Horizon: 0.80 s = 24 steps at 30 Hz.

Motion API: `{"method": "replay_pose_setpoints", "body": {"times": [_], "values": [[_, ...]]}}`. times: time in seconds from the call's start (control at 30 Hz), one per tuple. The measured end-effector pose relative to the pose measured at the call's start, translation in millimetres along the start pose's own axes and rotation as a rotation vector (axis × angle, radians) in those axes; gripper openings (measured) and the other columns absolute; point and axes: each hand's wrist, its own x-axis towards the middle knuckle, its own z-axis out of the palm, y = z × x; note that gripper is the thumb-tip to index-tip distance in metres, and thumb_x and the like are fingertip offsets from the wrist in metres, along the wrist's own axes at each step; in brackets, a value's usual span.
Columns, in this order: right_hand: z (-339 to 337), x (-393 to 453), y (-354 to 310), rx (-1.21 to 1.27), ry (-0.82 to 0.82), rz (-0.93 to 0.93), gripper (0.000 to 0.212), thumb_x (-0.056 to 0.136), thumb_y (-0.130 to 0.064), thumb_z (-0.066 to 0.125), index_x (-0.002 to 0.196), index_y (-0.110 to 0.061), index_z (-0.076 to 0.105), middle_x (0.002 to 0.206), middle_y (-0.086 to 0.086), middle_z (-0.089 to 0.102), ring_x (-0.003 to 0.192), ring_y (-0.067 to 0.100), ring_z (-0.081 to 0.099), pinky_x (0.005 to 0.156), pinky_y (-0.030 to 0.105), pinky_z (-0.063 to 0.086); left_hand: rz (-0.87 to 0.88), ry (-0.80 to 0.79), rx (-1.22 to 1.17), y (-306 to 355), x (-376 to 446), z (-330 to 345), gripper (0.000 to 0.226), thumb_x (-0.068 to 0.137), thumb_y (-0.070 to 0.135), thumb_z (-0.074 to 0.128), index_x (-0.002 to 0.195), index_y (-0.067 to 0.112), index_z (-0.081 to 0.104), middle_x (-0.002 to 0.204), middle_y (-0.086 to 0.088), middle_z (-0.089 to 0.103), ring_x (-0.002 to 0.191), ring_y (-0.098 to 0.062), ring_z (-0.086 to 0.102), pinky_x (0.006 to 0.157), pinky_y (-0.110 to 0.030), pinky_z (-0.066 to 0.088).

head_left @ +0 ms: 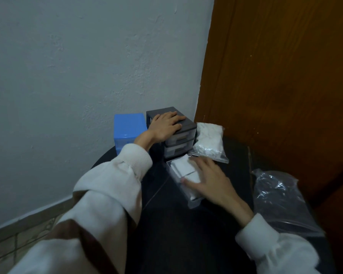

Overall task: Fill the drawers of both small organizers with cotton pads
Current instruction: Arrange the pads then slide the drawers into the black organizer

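Dark round table (166, 234) pushed into a corner: pale wall to the left, brown wooden door (275, 76) to the right.

Grey organizer (172, 135) stands at the far edge of the table; blue organizer (128, 129) just beside it on its left, against the wall. Left hand (165, 125) lies flat on the grey organizer's top, fingers straight and slightly spread, pressing down, thumb over the near edge.

Grey unit's two upper drawers sit pushed in. Bottom drawer (183, 181) is pulled well out toward the person, clear-walled, holding white cotton pads (181, 167) in a stack (count not readable, frame blurred here). Right hand (208, 180) rests on the pads at the drawer's near end, fingers extended and apart, palm down; nothing pinched as far as can be seen.

Zip bag of cotton pads (209, 143), full, leans against the grey organizer's right side. Second clear plastic bag (281, 200) lies at the table's right edge, looking mostly flat.

Both arms in cream sleeves (111, 184).
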Motion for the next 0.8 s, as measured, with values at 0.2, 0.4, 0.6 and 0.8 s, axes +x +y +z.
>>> {"method": "replay_pose_setpoints", "body": {"times": [0.2, 0.4, 0.6, 0.8], "values": [[14.1, 1.2, -2.9, -0.192, -0.045, -0.022, 0.074, 0.083, -0.055, 0.055, 0.146, -0.039, 0.019, 0.157, -0.012, -0.002, 0.129, 0.027, 0.029, 0.101, 0.043, 0.032, 0.020, -0.008, -0.015, 0.3, -2.6, -1.6, 0.044, 0.100, 0.029, 0.034, 0.144, 0.029, 0.033, 0.155, -0.004, 0.023, 0.141, -0.020, 0.021, 0.115, -0.041, 0.012], [8.8, -5.4, 0.6, -0.220, -0.083, -0.071, 0.066, 0.089, -0.053, 0.045, 0.147, -0.039, 0.017, 0.157, -0.017, 0.004, 0.129, 0.025, 0.030, 0.104, 0.044, 0.030, 0.059, -0.031, -0.041, 6.0, -10.3, -4.7, 0.043, 0.101, 0.028, 0.034, 0.144, 0.028, 0.034, 0.155, -0.004, 0.023, 0.141, -0.020, 0.022, 0.113, -0.037, 0.011], [11.1, -17.7, -3.7, -0.225, -0.082, -0.100, 0.065, 0.090, -0.051, 0.042, 0.147, -0.041, 0.013, 0.156, -0.017, 0.010, 0.129, 0.023, 0.026, 0.107, 0.042, 0.027, 0.045, -0.033, -0.001, 10.9, -19.5, -3.3, 0.044, 0.101, 0.031, 0.032, 0.145, 0.029, 0.031, 0.155, -0.005, 0.022, 0.141, -0.022, 0.022, 0.115, -0.040, 0.013], [15.9, -19.1, 4.6, -0.220, -0.032, -0.062, 0.065, 0.089, -0.053, 0.043, 0.147, -0.041, 0.014, 0.156, -0.016, 0.010, 0.129, 0.023, 0.026, 0.104, 0.040, 0.028, 0.059, -0.056, -0.009, 16.7, -28.6, -2.1, 0.044, 0.101, 0.031, 0.032, 0.145, 0.030, 0.030, 0.156, -0.004, 0.021, 0.141, -0.021, 0.020, 0.115, -0.040, 0.012]]}}
